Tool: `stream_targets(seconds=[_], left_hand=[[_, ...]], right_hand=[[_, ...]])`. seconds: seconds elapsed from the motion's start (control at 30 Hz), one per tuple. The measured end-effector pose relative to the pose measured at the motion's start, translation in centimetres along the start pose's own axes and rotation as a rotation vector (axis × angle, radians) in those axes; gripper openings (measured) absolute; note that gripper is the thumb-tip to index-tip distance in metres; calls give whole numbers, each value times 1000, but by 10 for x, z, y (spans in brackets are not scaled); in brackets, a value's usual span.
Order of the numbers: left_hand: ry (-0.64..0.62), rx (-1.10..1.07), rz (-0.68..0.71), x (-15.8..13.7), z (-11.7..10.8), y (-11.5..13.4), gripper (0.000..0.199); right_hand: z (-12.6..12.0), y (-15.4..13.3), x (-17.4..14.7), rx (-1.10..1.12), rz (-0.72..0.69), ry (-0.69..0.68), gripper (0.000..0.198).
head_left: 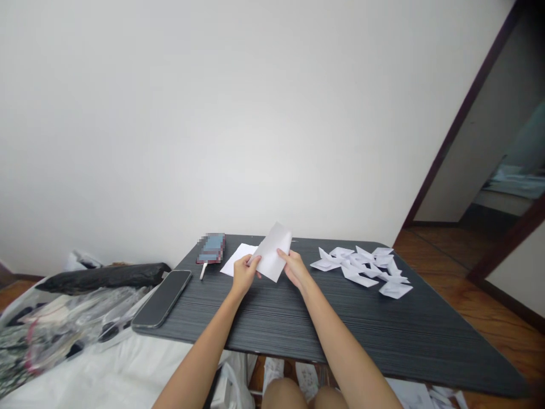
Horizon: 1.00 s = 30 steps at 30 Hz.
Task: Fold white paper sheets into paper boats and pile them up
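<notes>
A sheet of white paper is held up over the dark table, tilted, between both hands. My left hand pinches its lower left edge with the thumb on top. On the right side, my right hand grips the same sheet, thumb pressed on its face and the other fingers behind it. Beneath and to the left lies more white paper, flat on the table and partly covered by my left hand and the held sheet. Several folded paper boats are heaped to the right of my right hand.
The dark wood-grain table stands against a white wall. A phone lies at its left edge; a blurred-out device with a white stick-like part sits farther back. Plastic-wrapped items are left of the table, and a doorway is at right.
</notes>
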<state>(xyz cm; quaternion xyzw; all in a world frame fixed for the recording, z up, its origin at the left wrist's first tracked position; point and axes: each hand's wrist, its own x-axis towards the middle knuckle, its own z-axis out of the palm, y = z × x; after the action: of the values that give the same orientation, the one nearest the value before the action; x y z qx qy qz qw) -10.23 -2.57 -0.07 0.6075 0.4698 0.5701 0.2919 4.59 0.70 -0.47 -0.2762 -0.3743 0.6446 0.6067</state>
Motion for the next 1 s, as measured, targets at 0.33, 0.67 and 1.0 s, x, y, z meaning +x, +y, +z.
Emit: stream_targets(seconds=[0.33, 0.67, 1.0], left_hand=[[116, -200, -36, 33, 59, 4, 27], [-345, -482, -107, 21, 83, 19, 70], [-332, -305, -52, 30, 55, -2, 32]], right_hand=[[-67, -51, -9, -164, -148, 184, 30], [-64, -66, -29, -1006, -516, -67, 28], [-78, -72, -35, -881, -193, -165, 32]])
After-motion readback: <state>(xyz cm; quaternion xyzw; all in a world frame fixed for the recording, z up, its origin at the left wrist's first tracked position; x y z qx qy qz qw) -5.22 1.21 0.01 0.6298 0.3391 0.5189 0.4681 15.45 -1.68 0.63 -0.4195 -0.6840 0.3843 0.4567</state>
